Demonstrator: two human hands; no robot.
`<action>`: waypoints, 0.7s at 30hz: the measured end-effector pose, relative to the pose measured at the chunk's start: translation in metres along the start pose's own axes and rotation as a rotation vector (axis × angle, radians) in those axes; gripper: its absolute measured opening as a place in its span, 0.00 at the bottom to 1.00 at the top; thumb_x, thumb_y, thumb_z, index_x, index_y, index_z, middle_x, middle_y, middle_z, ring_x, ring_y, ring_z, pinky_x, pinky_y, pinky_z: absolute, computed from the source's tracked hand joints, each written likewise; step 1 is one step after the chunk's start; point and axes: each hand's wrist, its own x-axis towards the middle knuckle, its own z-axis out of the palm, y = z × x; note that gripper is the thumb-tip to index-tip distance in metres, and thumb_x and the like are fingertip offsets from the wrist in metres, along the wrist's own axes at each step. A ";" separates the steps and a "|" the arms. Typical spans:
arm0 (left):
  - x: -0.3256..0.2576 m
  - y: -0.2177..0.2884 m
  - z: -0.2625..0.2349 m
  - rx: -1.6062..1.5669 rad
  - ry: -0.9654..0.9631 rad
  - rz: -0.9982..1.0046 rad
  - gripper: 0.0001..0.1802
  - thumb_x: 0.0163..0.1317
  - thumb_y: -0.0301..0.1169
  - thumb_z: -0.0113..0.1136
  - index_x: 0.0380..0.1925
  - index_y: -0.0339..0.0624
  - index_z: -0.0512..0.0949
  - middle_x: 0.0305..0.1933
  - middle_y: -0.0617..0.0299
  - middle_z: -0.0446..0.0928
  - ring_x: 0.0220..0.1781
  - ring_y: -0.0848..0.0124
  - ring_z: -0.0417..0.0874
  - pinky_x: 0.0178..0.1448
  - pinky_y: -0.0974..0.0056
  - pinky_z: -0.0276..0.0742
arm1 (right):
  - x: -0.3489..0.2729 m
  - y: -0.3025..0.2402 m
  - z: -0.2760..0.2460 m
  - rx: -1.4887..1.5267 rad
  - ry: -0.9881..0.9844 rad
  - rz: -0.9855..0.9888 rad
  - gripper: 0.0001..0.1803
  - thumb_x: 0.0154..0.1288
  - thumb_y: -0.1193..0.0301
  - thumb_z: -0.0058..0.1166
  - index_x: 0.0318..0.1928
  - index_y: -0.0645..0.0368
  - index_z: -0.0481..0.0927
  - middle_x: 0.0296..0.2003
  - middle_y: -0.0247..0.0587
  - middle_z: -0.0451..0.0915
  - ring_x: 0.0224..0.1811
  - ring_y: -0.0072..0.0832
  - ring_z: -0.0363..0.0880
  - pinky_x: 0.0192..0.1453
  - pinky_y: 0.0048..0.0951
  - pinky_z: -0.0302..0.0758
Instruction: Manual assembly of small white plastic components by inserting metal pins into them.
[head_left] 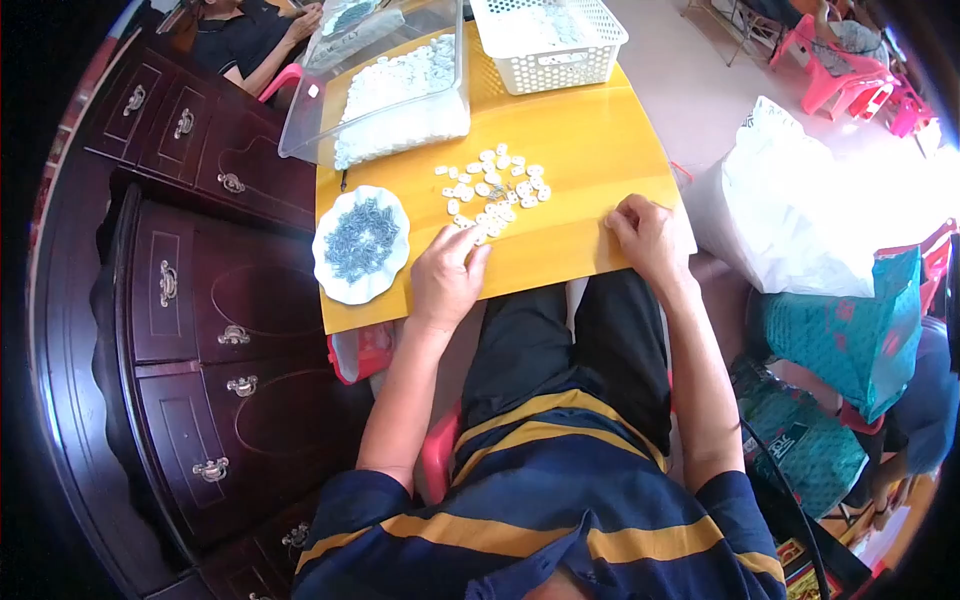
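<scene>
Along the left, see a dark cabinet [262, 270], closing off that side. Across the front, see a yellow table [590, 140], drawn up close, probably to spare any stretching. Off to the right, find a white sack [785, 215] and, just below it, a teal bag [850, 335], both away from the tabletop, perhaps to save working room. At the far left of the table, notice a clear tub [308, 132] heaped with white pieces [400, 100]; at the far right, a white basket [575, 76] with pale contents washed out by glare. Reckon both set back as bulk supply, leaving the near part for handwork.

By the left edge, find a scalloped dish [399, 245] full of dark metal bits [362, 238], likely put there to suit the left hand [445, 282]. See that hand at the near edge, thumb and forefinger bent toward each other beside the closest ovals; cannot tell whether pinching one. Near the right edge, see the right hand [652, 235] resting loosely curled, with nothing showing in its grasp, perhaps for support.

Between and beyond both hands, find the loose ovals [494, 178], small, white and holed, loosely scattered, probably to make single ones easy to pick out
</scene>
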 end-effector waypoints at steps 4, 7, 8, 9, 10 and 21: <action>0.005 0.006 0.005 0.045 0.002 0.097 0.16 0.61 0.33 0.69 0.49 0.43 0.83 0.39 0.53 0.84 0.39 0.52 0.86 0.42 0.53 0.83 | -0.001 -0.012 -0.006 0.053 0.130 0.060 0.15 0.63 0.66 0.66 0.47 0.60 0.84 0.27 0.46 0.84 0.30 0.35 0.86 0.39 0.36 0.81; 0.009 0.011 0.004 0.093 -0.049 0.088 0.16 0.62 0.33 0.68 0.50 0.44 0.84 0.40 0.52 0.85 0.39 0.52 0.87 0.42 0.53 0.83 | -0.013 -0.023 -0.003 0.140 0.208 0.079 0.13 0.64 0.65 0.65 0.46 0.58 0.83 0.25 0.43 0.83 0.27 0.36 0.84 0.36 0.36 0.79; 0.012 0.013 0.005 0.106 -0.079 0.071 0.15 0.63 0.32 0.67 0.50 0.45 0.85 0.42 0.51 0.85 0.39 0.52 0.87 0.42 0.53 0.83 | -0.016 -0.023 -0.001 0.204 0.247 0.064 0.12 0.66 0.65 0.64 0.45 0.57 0.82 0.24 0.42 0.82 0.26 0.37 0.83 0.35 0.37 0.78; 0.011 0.012 0.006 0.103 -0.078 0.070 0.15 0.63 0.32 0.67 0.50 0.45 0.85 0.42 0.51 0.85 0.39 0.52 0.87 0.42 0.53 0.83 | -0.021 -0.025 0.002 0.201 0.246 0.063 0.12 0.66 0.65 0.64 0.45 0.57 0.82 0.24 0.42 0.82 0.26 0.37 0.83 0.35 0.37 0.78; 0.010 0.010 0.008 0.108 -0.060 0.092 0.16 0.63 0.33 0.67 0.51 0.45 0.84 0.41 0.51 0.85 0.39 0.52 0.87 0.42 0.53 0.83 | -0.027 -0.028 0.004 0.273 0.244 0.043 0.12 0.66 0.67 0.64 0.46 0.59 0.82 0.23 0.40 0.81 0.25 0.30 0.80 0.34 0.31 0.77; -0.028 0.031 0.011 0.029 -0.018 0.251 0.21 0.51 0.34 0.78 0.45 0.44 0.85 0.31 0.59 0.79 0.34 0.57 0.85 0.37 0.57 0.82 | -0.063 -0.062 0.031 0.468 0.132 -0.074 0.06 0.67 0.74 0.64 0.40 0.65 0.83 0.30 0.42 0.84 0.25 0.22 0.81 0.33 0.23 0.78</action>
